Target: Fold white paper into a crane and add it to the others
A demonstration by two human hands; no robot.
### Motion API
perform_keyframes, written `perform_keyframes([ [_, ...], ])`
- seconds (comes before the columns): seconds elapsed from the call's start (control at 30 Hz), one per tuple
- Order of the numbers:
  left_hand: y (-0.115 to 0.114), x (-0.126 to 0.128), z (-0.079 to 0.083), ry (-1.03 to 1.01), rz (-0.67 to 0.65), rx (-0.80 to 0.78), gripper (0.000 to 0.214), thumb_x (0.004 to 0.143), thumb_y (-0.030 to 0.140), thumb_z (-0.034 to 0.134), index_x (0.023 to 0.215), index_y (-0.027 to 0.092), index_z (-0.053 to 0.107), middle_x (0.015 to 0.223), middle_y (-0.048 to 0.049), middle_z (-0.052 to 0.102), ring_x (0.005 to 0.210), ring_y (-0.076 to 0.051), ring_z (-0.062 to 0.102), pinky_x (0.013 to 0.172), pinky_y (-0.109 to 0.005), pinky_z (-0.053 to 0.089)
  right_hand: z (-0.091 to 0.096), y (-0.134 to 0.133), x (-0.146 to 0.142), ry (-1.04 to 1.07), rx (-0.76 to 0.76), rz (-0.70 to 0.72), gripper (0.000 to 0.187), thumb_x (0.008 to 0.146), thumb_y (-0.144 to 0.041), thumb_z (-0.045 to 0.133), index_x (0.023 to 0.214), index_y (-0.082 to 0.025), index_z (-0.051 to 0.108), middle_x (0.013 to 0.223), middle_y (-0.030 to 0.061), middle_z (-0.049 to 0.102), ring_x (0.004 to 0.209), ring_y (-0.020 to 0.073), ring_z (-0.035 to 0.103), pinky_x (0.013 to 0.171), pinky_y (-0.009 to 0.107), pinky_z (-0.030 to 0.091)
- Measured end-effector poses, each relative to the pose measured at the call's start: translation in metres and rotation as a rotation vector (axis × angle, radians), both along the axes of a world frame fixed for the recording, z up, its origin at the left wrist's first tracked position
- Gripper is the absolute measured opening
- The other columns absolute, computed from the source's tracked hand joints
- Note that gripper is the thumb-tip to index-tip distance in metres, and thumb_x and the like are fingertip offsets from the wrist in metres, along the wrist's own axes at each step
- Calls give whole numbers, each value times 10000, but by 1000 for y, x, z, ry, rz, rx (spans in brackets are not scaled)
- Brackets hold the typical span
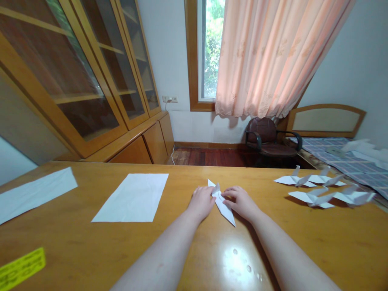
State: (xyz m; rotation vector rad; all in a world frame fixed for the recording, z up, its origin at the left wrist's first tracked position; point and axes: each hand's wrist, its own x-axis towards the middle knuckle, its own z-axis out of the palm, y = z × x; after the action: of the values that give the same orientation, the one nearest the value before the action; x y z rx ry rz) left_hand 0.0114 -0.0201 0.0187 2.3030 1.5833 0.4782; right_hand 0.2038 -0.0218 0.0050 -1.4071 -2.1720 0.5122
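A narrow white folded paper (224,210) lies aslant on the table between my hands, pointed at its near end, with a small flap standing up near its far end. My left hand (202,203) grips its left edge, fingers bent beside the raised flap. From the other side, my right hand (241,202) holds the right edge between curled fingers and thumb. Part of the paper's edges is hidden under the fingertips. Several finished-looking folded paper birds (312,198) with raised wings stand in two rows at the right of the table.
A flat white paper sheet (133,198) lies left of my hands, and another white sheet (39,194) sits at the far left. A yellow label (22,266) is at the near left. Beyond the wooden table (194,254) are a brown armchair (271,137), cabinet and bed.
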Motion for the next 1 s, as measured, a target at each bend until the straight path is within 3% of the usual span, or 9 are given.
perform_keyframes([
  [0.43,-2,1,5,-7,3,-26,259,838,275,517,1080,231,597,1093,-60,634,1050,-224,539,991,-371,333,-3,2,1,0,4,9,224,775,-306,625,975,-259,712,1022,71,659,968,226,557,880,376,413],
  [1.0,2,-2,-7,-16,-21,37,233,837,272,532,1055,241,609,1060,-43,643,999,-213,549,923,-345,366,-7,2,1,25,20,8,196,774,-310,629,939,-265,724,1008,65,654,954,218,554,876,362,407],
])
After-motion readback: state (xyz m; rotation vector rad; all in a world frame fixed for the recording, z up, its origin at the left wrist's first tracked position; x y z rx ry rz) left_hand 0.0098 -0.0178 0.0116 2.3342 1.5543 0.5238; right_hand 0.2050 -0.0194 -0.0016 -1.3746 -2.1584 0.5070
